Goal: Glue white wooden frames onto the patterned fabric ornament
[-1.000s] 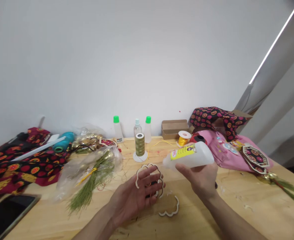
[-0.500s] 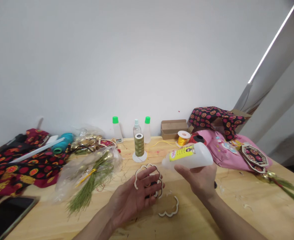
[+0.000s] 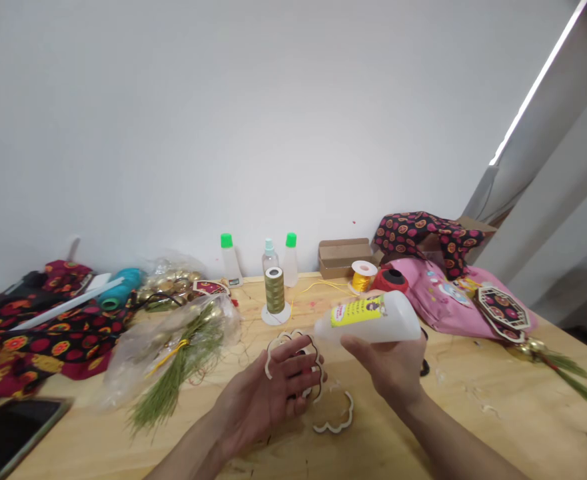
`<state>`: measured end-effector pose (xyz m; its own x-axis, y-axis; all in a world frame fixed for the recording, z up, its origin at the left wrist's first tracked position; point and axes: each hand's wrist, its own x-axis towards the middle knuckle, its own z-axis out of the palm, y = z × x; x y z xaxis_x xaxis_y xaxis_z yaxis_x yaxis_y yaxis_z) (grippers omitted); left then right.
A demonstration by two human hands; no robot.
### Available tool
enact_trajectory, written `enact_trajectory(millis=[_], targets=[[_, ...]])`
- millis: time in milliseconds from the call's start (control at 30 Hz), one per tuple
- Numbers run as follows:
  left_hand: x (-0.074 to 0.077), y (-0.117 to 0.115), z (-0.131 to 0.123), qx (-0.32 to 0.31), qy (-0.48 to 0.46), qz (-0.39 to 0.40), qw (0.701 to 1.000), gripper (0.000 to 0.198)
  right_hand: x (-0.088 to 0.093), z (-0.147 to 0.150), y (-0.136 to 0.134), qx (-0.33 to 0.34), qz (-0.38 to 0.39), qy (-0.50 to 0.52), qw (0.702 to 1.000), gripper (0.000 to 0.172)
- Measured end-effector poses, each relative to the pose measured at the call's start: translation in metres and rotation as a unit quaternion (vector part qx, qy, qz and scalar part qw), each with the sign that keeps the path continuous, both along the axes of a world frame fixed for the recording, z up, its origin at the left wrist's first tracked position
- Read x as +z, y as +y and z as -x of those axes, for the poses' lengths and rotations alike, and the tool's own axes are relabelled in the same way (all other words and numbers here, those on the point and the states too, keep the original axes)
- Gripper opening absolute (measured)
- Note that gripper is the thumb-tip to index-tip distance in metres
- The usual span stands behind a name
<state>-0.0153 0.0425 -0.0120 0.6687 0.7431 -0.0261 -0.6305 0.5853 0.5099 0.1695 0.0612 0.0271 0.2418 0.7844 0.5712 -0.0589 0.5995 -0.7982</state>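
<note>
My left hand [image 3: 258, 397] is palm up, its fingers curled a little around a scalloped wooden frame piece [image 3: 267, 363]; a darker part behind the fingers is mostly hidden. In my right hand [image 3: 396, 370] a translucent squeeze bottle [image 3: 400, 319] with a yellow label lies tilted on its side. The bottle's narrow end points left, close above the left fingertips. I cannot see whether anything comes out of it. Another scalloped wooden strip [image 3: 334, 429] rests on the table between my wrists.
Behind my hands stand a green thread spool [image 3: 275, 293], green-capped bottles [image 3: 231, 261] and a cardboard box [image 3: 343, 259]. Left are a green tassel [image 3: 166, 387], patterned cloth [image 3: 28, 327] and a phone [image 3: 18, 433]. Yellow cord [image 3: 362, 279] and a pink bag [image 3: 430, 300] sit right.
The whole view has shifted slightly, moving things a little to the left. Both hands keep their holds, and the bottle's narrow end stays near the left fingers.
</note>
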Motion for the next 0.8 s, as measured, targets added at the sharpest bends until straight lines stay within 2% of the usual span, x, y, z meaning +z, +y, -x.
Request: enact_trajectory(millis=[233, 333, 567, 800], targets=[[0.0024, -0.0009, -0.0008, -0.006, 0.005, 0.005, 1.0, 0.049, -0.0011, 0.0015, -0.0014, 0.024, -0.006, -0.009, 1.0, 0.03], [0.0029, -0.0014, -0.0014, -0.007, 0.001, 0.005, 1.0, 0.05, 0.0003, -0.0004, -0.0008, 0.013, -0.01, -0.015, 1.0, 0.028], [0.0024, -0.0008, 0.0001, -0.009, -0.008, -0.002, 1.0, 0.053, 0.0053, -0.0027, -0.0006, -0.005, 0.009, -0.01, 1.0, 0.039], [0.0039, -0.0011, -0.0008, -0.018, 0.001, 0.004, 1.0, 0.055, 0.0049, -0.0007, -0.0029, 0.009, 0.009, 0.019, 1.0, 0.031]])
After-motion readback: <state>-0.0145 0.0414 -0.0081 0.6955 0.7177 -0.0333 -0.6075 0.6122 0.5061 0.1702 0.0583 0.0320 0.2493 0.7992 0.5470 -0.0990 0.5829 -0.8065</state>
